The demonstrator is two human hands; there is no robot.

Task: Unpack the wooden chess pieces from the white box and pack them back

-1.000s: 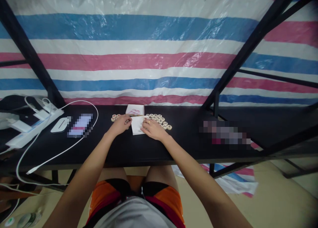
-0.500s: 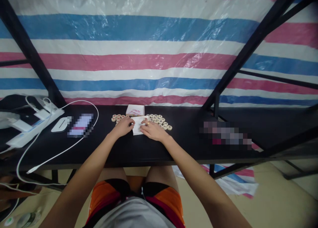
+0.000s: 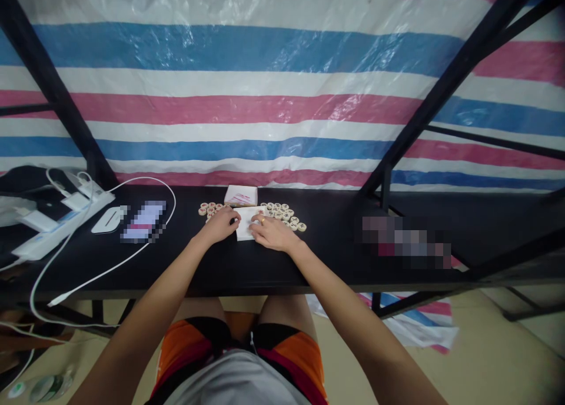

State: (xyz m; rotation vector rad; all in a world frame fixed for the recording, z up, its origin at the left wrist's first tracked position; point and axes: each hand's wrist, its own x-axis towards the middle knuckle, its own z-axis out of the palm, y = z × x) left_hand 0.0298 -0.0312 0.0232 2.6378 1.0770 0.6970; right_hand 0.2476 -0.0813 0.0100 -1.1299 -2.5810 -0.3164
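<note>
A small, flat white box lies on the black desk between my two hands, with a red mark near its top right corner. My left hand has its fingers curled over the left side of the box. At the right side, my right hand, with a ring on one finger, is bent over the box in a similar grip. Red-marked Chinese chess pieces sit beyond my left hand, partly covered by it. Dark-marked Chinese chess pieces are grouped just past my right hand.
Behind the white box stands another white carton. To the left lie a phone, a white device, a power strip and a looping white cable. Black metal posts frame a striped plastic sheet.
Both hands keep almost the same place at the white box. The whole view has shifted very slightly; no piece has visibly moved.
</note>
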